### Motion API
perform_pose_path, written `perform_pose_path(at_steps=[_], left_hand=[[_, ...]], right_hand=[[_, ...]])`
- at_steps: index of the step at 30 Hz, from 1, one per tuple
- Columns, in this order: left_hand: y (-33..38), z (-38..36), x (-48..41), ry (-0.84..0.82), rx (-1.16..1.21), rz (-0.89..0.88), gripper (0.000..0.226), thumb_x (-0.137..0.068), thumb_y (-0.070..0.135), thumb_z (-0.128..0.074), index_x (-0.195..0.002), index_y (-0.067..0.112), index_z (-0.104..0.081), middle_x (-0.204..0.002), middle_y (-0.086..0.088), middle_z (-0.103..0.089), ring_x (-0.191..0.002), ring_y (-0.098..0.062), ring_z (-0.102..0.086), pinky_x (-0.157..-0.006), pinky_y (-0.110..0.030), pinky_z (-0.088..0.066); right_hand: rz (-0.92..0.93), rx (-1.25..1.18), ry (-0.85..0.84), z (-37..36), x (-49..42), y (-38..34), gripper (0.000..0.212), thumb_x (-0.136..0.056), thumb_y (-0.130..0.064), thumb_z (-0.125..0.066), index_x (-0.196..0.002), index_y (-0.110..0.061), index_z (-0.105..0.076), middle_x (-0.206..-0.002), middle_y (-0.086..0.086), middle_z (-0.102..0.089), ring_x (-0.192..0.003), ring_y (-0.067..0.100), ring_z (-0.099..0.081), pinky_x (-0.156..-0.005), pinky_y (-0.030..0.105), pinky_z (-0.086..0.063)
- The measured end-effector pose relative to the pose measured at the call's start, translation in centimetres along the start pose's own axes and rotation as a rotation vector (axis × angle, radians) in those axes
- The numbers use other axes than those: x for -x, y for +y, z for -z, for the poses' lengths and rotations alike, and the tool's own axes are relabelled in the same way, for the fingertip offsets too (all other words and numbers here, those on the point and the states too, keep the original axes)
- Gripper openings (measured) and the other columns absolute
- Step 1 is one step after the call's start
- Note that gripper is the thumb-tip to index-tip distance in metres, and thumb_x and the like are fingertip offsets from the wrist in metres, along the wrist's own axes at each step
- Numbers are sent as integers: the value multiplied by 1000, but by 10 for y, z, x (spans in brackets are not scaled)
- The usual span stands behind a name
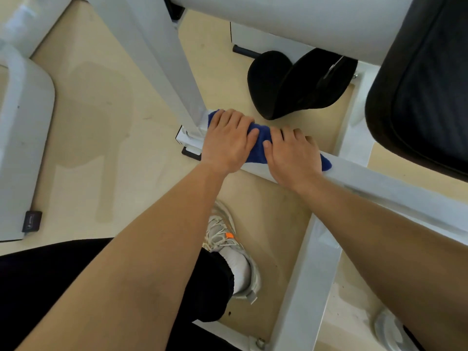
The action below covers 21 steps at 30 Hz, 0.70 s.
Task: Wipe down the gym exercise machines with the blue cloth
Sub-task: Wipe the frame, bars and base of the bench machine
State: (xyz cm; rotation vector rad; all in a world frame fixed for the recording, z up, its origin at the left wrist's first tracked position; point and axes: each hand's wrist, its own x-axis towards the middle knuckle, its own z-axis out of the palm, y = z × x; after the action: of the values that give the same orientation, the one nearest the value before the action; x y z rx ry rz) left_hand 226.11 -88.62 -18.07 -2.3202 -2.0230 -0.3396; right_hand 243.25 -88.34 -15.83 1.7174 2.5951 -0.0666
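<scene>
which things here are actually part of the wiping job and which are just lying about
In the job:
- blue cloth
- left hand and right hand, both gripping it
- white frame bar under the cloth

Just about, not being wiped now:
- black roller pads
- black seat pad
- neighbouring machine's white base
- grey sneaker

The person wears black trousers (50, 269) gathered at the cuff, a white sock (239, 271) and pale grey lace-up sneakers (220, 224), one bearing a small orange tag (229, 235), with both forearms (152, 249) bare.
</scene>
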Motion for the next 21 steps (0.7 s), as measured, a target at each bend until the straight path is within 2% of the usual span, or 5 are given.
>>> perform_pose_path(at_steps=[5, 9, 12, 16, 21], left_hand=[[-28, 1, -9, -15, -76, -19, 41, -103, 31, -25, -101, 12, -61, -96, -7, -62, -92, -27, -53, -97, -40, -37], [-5, 2, -2, -27, -96, 67, 36, -102, 34, -31, -105, 15, -61, -103, -6, -62, -100, -29, -52, -105, -44, -34], [34, 0, 6, -47, -62, 34, 38, -101, 40, -31, -114, 18, -60, -113, -4, -59, -111, -28, -49, -111, -44, -27], [81, -5, 9, -61, 22, -38, 39, -101, 40, -31, -116, 19, -60, -117, -3, -60, -112, -27, -50, -112, -44, -26], [45, -2, -1, -53, 30, -108, 39, -101, 43, -31, -113, 21, -61, -110, 0, -62, -103, -23, -52, -102, -38, -34]], right_hand=[[39, 5, 20, 1, -25, -34, 29, -103, -35, -32, -103, -13, -52, -94, 8, -60, -75, 26, -54, -67, 41, -45], [39, 9, -8, 4, -6, -8, 32, -103, -39, -29, -108, -14, -50, -94, 8, -60, -76, 25, -56, -68, 40, -48], [25, 50, -10, 6, 22, 33, 34, -103, -39, -33, -115, -12, -51, -97, 9, -61, -79, 24, -57, -71, 40, -50], [-100, 90, -4, 2, 49, 67, 35, -103, -40, -30, -116, -14, -47, -97, 8, -58, -76, 19, -43, -72, 38, -44], [-175, 82, -7, -3, 33, 39, 34, -104, -38, -29, -113, -12, -50, -101, 11, -60, -88, 31, -56, -81, 45, -47]])
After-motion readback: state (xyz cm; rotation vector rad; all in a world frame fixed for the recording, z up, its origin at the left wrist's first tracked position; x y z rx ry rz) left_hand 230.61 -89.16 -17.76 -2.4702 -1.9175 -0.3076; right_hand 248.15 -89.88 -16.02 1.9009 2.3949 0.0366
